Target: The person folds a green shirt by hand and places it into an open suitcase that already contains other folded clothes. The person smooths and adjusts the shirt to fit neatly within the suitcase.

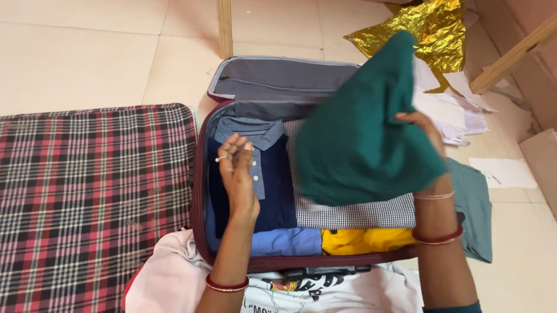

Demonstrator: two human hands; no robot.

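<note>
At the far left I see a red, black and white plaid cloth mat (66,205) spread flat on the pale tiled floor (65,57), its right edge just beside the open maroon soft-sided suitcase (199,190). My left hand (237,173) hovers over the suitcase's left half, palm turned inward, fingers straight and loosely together, holding nothing; under it lies a folded navy shirt with a light-blue collar (275,190). Along the suitcase's near edge sit a folded blue garment (288,241) and, to its right, a folded yellow garment (365,239), with a small-check grey-and-white cloth (360,216) above the yellow one. The suitcase's grey-lined lid (278,79) stands open at the far edge. My right hand (425,132) is closed around a dark green fabric garment (360,143), lifted above the suitcase's right half and hanging in a blurred bunch. A teal-grey cloth (475,207) drapes over the suitcase's right edge. Beyond it, crumpled gold foil (431,29) and white paper sheets (502,173) lie on the floor.
</note>
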